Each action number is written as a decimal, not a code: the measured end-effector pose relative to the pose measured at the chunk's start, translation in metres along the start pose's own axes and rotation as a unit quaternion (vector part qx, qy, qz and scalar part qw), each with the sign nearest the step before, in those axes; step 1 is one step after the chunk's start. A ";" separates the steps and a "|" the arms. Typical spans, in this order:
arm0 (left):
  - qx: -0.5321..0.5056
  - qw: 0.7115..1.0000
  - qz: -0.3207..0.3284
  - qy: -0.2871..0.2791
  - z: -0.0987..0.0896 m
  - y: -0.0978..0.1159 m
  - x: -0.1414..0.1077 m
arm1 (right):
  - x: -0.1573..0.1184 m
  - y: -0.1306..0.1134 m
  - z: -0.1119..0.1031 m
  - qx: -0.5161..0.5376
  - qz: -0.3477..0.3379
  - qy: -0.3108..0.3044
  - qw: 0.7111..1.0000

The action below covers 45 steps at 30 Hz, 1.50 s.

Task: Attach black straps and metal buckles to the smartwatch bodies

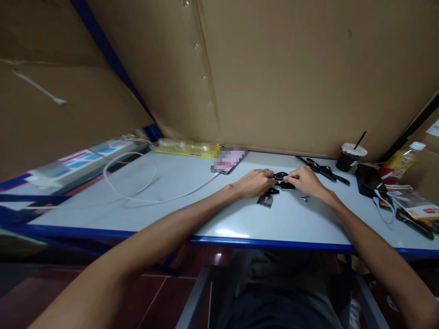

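Some fingers of the right hand (306,180) clamp black parts (280,176) on the desk (226,217), between both hands; whether the left hand (258,183) grips, I cannot tell. Nearer lie a dark card (266,200) and, right, a metal piece (305,198); far left, a phone (233,160).

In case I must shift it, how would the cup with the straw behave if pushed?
The cup would probably slosh, since dark liquid shows inside. Catching the straw, which pokes above the lid, might tip it. That translucent lid may flex if squeezed.
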State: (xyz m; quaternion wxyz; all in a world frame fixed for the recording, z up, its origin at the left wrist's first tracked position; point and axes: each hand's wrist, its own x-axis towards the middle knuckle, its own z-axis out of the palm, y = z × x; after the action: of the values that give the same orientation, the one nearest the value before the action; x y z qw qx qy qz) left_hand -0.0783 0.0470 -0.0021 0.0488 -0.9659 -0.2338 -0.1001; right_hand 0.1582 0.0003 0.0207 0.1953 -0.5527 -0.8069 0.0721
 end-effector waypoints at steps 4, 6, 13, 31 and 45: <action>-0.001 1.000 0.005 0.005 0.000 0.000 0.000 | 0.000 -0.003 0.002 -0.009 0.001 0.013 1.000; -0.003 1.000 0.006 0.003 0.000 0.000 0.000 | 0.000 -0.003 0.000 -0.012 0.006 0.018 1.000; -0.005 1.000 0.010 -0.011 -0.006 -0.003 -0.001 | 0.002 0.017 -0.023 -0.032 0.028 -0.028 0.999; -0.003 1.000 0.003 0.008 0.003 -0.005 -0.001 | -0.008 0.007 -0.019 -0.076 -0.004 -0.116 0.990; -0.064 0.998 0.001 -0.007 0.004 -0.005 0.002 | -0.009 0.006 -0.022 -0.085 -0.031 -0.121 0.989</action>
State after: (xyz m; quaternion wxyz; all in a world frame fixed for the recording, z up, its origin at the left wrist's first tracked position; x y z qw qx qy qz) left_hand -0.0783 0.0529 -0.0049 -0.0147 -0.9679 -0.2265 -0.1076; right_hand 0.1750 -0.0080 0.0367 0.0509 -0.5288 -0.8448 0.0636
